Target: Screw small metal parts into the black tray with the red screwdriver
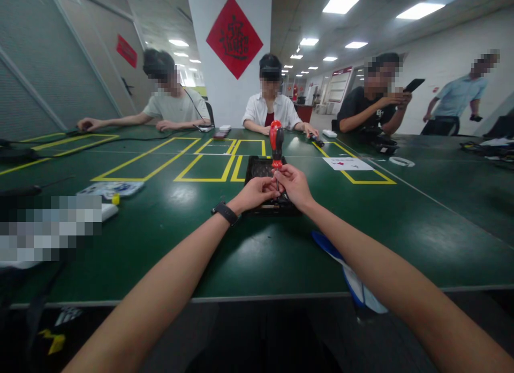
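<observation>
A screwdriver [277, 143] with a red and black handle stands upright in front of me, its handle pointing up. My right hand [295, 185] is closed around it just below the handle, thumb and fingers at the collar and upper shaft. Lower down, the fingers of my left hand [257, 193] pinch together at the thin shaft; the tip is hidden, and I cannot tell if a small part is held there. Both hands are over a black open tray or casing [257, 167] on the green table [193, 244]. Dark contents inside it are mostly covered by my hands.
Yellow tape outlines [144, 177] mark the table. A printed sheet [348, 164] and a roll of white tape [401, 162] lie to the right. A blue and white object [345, 266] overhangs the near edge under my right forearm. Several people sit or stand beyond.
</observation>
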`<act>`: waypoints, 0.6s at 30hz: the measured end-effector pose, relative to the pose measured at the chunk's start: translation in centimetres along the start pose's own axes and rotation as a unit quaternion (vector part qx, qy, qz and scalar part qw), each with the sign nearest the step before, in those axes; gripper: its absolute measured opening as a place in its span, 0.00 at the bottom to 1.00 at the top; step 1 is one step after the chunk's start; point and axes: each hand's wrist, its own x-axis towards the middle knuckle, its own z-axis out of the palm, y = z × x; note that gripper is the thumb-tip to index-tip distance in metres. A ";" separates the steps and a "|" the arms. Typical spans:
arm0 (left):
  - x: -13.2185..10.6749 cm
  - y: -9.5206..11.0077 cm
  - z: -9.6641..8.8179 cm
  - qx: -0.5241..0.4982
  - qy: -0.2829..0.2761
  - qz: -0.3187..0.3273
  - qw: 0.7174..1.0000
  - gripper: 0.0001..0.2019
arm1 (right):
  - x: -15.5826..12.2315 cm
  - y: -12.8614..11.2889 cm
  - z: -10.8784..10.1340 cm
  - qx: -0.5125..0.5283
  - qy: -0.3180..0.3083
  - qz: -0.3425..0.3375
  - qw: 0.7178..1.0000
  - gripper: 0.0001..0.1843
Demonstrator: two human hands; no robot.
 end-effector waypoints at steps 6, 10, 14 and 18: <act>-0.1 0.4 0.0 0.030 0.024 -0.023 0.999 0.11 | -0.1 0.2 0.1 0.003 0.013 -0.010 1.000 0.17; -0.2 0.2 0.1 0.050 0.045 -0.016 0.998 0.13 | -0.2 0.1 0.2 0.015 -0.002 -0.013 1.000 0.18; -0.3 0.3 0.1 0.079 0.030 -0.005 0.996 0.11 | -0.3 -0.3 0.2 0.015 -0.029 0.001 0.999 0.18; -0.3 0.6 -0.1 0.108 0.012 0.019 0.994 0.08 | -0.2 -0.6 0.2 -0.005 -0.045 0.011 0.999 0.19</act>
